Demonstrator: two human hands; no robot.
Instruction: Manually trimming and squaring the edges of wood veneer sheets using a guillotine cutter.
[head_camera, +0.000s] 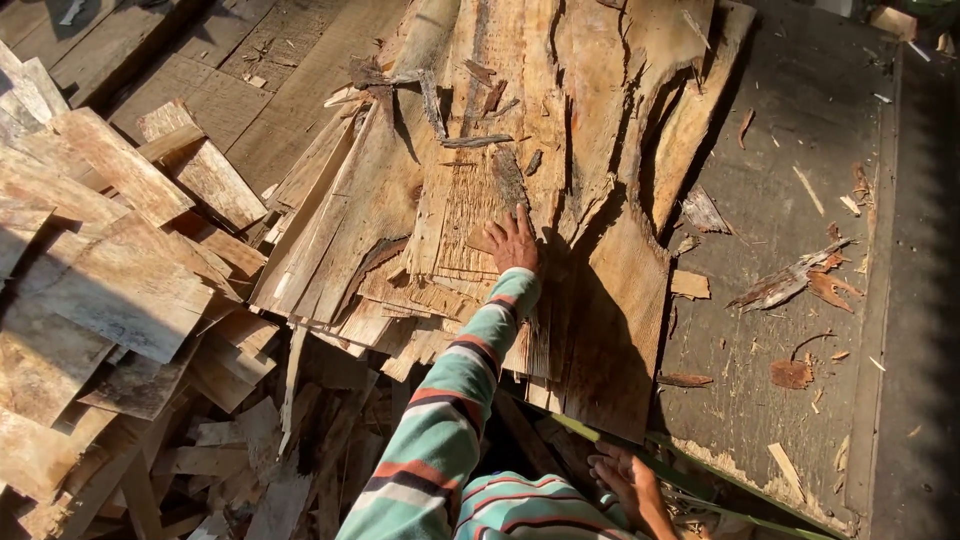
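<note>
On the veneer stack (480, 190), left hand (513, 242) lies spread; right hand's (630, 480) grip unclear.

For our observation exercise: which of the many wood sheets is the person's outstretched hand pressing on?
The left hand lies flat on the pale ribbed sheet atop the middle pile, beside a dark bark strip; the other sheets lie untouched.

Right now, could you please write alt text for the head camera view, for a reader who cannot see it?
A person's left hand, in a striped sleeve, lies flat on a stack of thin, rough wooden sheets. The right hand rests low at a green-edged board, with scrap wood pieces piled left.
</note>
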